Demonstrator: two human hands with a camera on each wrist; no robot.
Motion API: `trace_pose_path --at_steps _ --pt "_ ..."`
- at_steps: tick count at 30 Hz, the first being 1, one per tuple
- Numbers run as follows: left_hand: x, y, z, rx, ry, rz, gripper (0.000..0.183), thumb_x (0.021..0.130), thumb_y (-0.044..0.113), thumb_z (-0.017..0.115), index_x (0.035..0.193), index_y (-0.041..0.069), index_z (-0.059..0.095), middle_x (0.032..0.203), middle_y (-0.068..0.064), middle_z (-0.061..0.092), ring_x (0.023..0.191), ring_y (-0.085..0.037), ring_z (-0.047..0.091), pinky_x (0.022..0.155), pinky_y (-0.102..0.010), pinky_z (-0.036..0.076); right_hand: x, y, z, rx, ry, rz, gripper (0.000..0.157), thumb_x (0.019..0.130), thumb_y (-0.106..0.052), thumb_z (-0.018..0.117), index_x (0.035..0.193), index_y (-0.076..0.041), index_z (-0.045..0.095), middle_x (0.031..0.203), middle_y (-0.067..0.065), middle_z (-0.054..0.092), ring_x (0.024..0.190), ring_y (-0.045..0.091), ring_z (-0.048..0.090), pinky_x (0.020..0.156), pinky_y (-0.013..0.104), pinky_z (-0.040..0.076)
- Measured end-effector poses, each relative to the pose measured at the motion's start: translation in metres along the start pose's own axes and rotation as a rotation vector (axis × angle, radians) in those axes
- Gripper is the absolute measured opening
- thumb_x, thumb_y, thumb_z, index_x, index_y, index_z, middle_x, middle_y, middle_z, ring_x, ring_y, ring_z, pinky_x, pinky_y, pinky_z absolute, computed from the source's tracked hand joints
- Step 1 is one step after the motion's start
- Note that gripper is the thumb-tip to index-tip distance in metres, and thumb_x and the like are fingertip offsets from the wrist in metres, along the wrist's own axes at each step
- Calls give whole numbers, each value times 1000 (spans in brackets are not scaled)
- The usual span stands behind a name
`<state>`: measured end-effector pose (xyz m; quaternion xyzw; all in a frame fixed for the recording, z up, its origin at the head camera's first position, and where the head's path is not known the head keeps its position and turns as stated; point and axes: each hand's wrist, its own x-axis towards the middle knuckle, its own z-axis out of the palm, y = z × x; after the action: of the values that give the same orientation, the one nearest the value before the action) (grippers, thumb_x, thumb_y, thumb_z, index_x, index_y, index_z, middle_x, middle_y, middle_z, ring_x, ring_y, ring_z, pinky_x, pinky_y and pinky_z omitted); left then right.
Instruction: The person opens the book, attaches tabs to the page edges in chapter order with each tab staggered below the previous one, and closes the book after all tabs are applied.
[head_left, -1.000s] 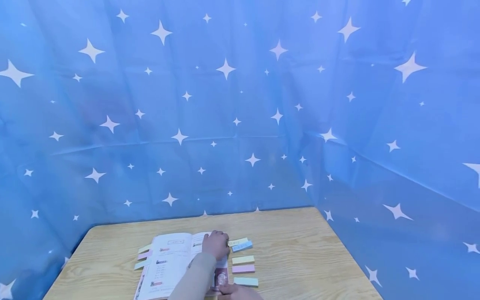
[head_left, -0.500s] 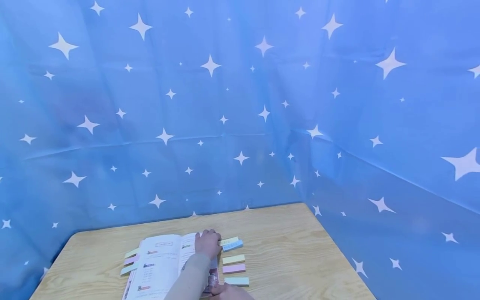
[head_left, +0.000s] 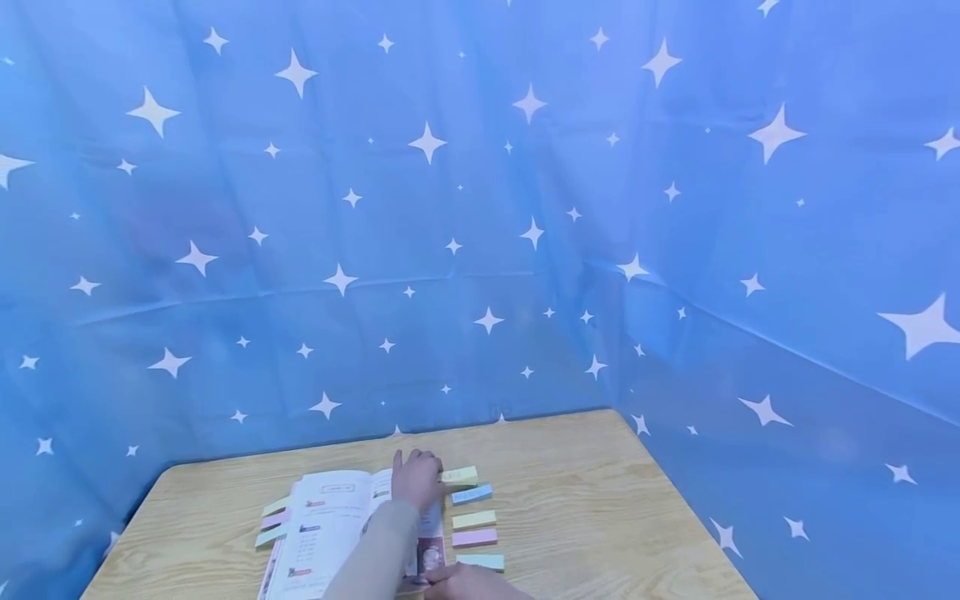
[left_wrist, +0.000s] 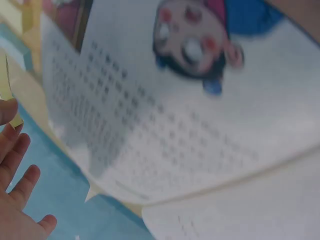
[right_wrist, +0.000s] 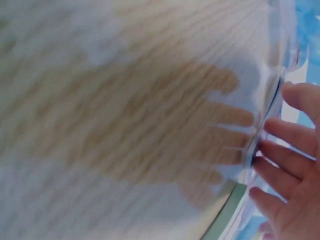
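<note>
An open book (head_left: 322, 533) lies on the table. My left hand (head_left: 417, 481) reaches across its right page to the upper right edge. In the left wrist view its thumb and index finger pinch a yellow sticky note (left_wrist: 5, 82); the other fingers are spread. That yellow note (head_left: 459, 476) sticks out beyond the page, just above a blue sticky note (head_left: 472, 495). My right hand (head_left: 476, 582) is at the book's lower right corner. In the right wrist view its fairly straight fingers (right_wrist: 285, 165) touch the book's edge. The page's lower right part shows a dark picture.
Right of the book lie a yellow sticky pad (head_left: 474, 520), a pink pad (head_left: 475, 537) and a green pad (head_left: 483, 562). Several coloured tabs (head_left: 274, 521) stick out from the book's left edge. A blue star-printed curtain (head_left: 450, 208) borders the wooden table (head_left: 585, 500).
My left hand has moved slightly up with the yellow note, which now stands apart from the blue one it overlapped. My right hand stays at the lower corner. The head view has shifted.
</note>
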<state>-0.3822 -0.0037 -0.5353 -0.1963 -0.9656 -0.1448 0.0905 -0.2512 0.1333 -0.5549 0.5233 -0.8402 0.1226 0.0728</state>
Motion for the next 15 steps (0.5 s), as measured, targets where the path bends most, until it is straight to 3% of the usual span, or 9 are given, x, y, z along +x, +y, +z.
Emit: trace_pose_path --at_steps 5,10,15 --pt "-3 -5 -20 19 30 9 15 76 19 78 89 14 74 96 0 67 104 -27 59 108 -65 24 1 -4 -17 62 -14 85 20 96 -23 61 109 -13 73 110 -3 69 98 1 63 82 9 47" --pt "-5 -10 -37 29 61 33 16 76 21 77 90 14 73 102 0 69 106 -27 58 108 -65 24 -3 4 -45 30 61 196 24 92 -23 65 111 -10 72 113 3 70 103 13 65 87 24 52" --pt "-5 -12 -52 37 99 70 16 78 23 76 91 15 73 102 -1 69 107 -27 59 107 -66 25 -6 27 -78 -63 144 322 38 87 -23 70 120 -6 67 124 14 64 109 28 63 92 41 52"
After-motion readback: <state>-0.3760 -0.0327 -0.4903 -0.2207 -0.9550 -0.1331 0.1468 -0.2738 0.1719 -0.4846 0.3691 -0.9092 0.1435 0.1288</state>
